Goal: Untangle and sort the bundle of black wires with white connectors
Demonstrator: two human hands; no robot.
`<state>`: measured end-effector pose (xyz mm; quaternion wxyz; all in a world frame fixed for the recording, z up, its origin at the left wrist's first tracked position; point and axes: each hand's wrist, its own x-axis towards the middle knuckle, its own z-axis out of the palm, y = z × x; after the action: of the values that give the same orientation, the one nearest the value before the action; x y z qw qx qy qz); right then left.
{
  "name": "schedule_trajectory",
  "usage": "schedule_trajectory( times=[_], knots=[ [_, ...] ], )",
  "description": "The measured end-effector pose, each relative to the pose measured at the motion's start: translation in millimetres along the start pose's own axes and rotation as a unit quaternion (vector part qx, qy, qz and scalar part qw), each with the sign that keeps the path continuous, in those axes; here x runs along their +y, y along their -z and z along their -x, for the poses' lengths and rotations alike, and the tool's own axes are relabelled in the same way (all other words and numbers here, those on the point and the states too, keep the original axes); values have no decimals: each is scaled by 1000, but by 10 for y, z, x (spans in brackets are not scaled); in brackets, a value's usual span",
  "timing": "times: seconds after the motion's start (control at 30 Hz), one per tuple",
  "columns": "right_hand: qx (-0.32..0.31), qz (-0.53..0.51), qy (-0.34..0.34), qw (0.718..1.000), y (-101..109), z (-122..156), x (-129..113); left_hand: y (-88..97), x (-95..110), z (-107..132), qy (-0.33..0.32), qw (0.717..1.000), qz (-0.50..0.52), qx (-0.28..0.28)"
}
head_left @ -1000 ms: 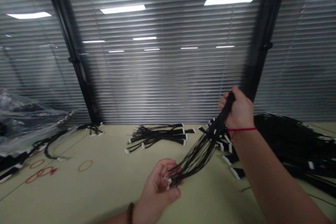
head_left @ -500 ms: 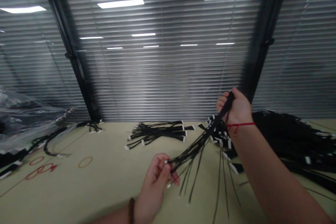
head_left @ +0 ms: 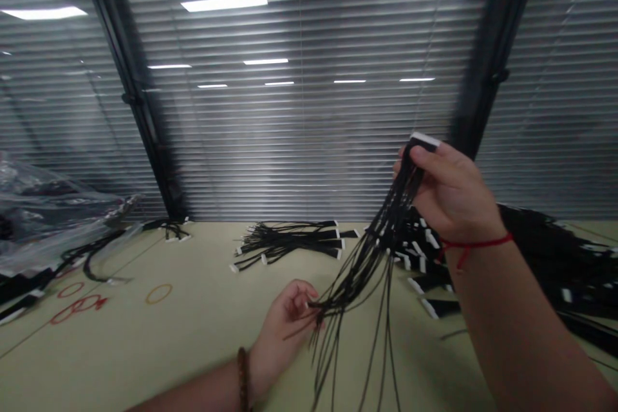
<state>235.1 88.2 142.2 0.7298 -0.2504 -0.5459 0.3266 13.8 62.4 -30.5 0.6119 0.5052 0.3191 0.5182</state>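
A black wire harness [head_left: 381,238] with many thin strands hangs between my hands above the table. My right hand [head_left: 447,183] is raised and pinches its upper end, just below a white connector [head_left: 425,140]. Lower and to the left, my left hand [head_left: 292,315] has its fingers curled around the lower ends of some strands. Other strands dangle loose below, their tips toward the bottom of the view. Behind the harness, in the middle of the table, lies a flat pile of black cables [head_left: 294,241] with white connectors.
A large heap of black cables [head_left: 541,257] lies at the right, partly behind my right forearm. Clear plastic bags [head_left: 53,212] and more cables are at the left. Red rubber bands [head_left: 77,309] and a yellow one [head_left: 159,293] lie on the table [head_left: 193,335]. Blinds [head_left: 299,141] stand behind.
My right hand has turned and risen slightly, bringing the white connector end into view. The strands now spread more and hang more steeply. My left hand has stayed nearly in place.
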Motion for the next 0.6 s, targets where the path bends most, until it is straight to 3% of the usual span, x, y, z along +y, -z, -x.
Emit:
schedule_trajectory(
  times=[0.1,0.2,0.37,0.47,0.6],
  knots=[
    [-41,-2,-56,998,-40,36,-8,-32,27,45,7,1000,17,-6],
    [-62,20,-79,995,-64,35,11,-24,66,54,1,999,35,30],
    [23,63,25,997,0,-29,122,74,67,-88,-6,990,62,129],
    [56,116,85,988,45,-56,196,125,65,-168,-3,986,59,158],
    [55,168,90,980,59,-57,208,195,116,-227,-24,983,43,175]
  ],
)
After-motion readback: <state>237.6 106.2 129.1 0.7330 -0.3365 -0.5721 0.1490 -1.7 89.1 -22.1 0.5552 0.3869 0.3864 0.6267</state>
